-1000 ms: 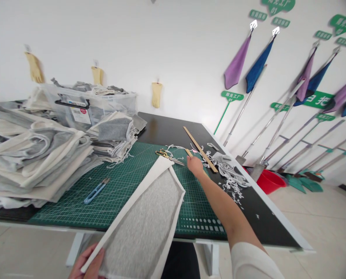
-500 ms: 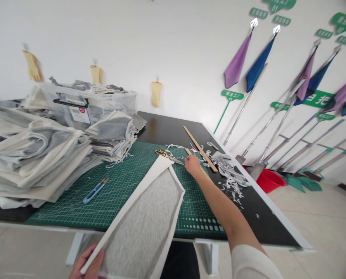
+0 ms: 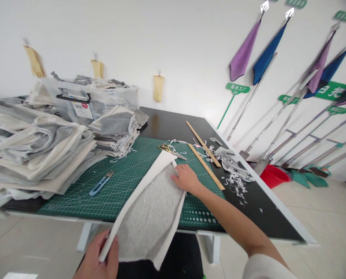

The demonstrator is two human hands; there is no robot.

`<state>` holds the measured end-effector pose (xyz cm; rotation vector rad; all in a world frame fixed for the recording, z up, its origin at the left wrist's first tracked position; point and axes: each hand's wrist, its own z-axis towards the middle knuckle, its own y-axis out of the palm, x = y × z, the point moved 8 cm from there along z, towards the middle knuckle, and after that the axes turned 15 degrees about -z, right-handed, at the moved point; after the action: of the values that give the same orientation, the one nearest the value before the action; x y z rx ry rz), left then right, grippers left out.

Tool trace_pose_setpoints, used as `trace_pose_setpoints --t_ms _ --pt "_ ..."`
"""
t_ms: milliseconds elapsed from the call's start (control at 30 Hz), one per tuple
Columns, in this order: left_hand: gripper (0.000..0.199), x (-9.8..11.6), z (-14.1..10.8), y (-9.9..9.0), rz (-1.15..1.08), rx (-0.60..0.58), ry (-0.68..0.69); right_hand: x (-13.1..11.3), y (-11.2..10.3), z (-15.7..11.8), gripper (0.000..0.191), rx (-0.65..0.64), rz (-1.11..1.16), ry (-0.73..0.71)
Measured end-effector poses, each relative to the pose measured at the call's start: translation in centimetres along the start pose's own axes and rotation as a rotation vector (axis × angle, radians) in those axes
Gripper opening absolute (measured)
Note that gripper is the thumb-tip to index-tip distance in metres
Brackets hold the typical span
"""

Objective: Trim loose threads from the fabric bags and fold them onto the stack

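Wooden ruler (image 3: 206, 166) released, fabric piece (image 3: 152, 209) now touched by both hands
The near-left edge is pinched in the left hand (image 3: 99, 257); the far-right edge has been reached by the right hand (image 3: 187, 178), though whether it is gripped cannot be told. The long axis is slanted from near left to far right, the narrow end pointed at the scissors (image 3: 165, 147) on the cutting mat (image 3: 129, 178), the wide end hung past the counter (image 3: 257, 217)

Plain white wall (image 3: 190, 38) behind a black-topped table (image 3: 173, 120) with pale edges, pretty bright in here, light tiled floor (image 3: 303, 209).
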<state>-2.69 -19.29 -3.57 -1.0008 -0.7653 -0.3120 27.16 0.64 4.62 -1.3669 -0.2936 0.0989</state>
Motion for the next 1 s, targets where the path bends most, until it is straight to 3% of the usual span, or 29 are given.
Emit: trace_pose_setpoints --t_ms 133,233,300,433,533,667,767,900,1000 --pt "0.024 4.0 -0.5 0.4 0.179 -0.023 0.389 0.3 0.9 -0.2 0.030 -0.072 -0.006 0.118" --pt "0.024 5.8 -0.6 0.2 0.275 0.011 0.547 1.1 1.7 0.7 0.027 -0.126 0.031 0.189" --pt "0.026 5.5 -0.2 -0.3 0.253 0.040 0.509 1.7 1.9 1.1 0.024 -0.142 0.075 0.237" --pt "0.028 3.4 0.6 0.1 0.121 -0.084 0.304 2.6 0.7 0.7 0.019 -0.081 0.225 0.308" --pt "0.033 3.6 1.1 -0.4 0.237 -0.023 0.261 2.9 -1.2 -0.5 0.018 0.032 0.392 0.336" --pt "0.038 5.9 1.5 -1.0 0.456 0.076 0.354 2.7 -3.3 -1.7 0.022 0.167 0.642 0.350" --pt "0.036 7.0 1.8 -1.1 0.458 0.078 0.459 2.1 -3.4 -1.9 0.022 0.208 0.806 0.355" --pt "0.035 7.4 2.2 -1.6 0.331 0.110 0.591 1.9 -2.4 -2.1 0.027 0.193 0.978 0.406" --pt "0.030 7.4 2.9 -1.5 0.299 0.034 0.645 1.6 -1.5 -2.5 0.029 0.116 1.085 0.422"
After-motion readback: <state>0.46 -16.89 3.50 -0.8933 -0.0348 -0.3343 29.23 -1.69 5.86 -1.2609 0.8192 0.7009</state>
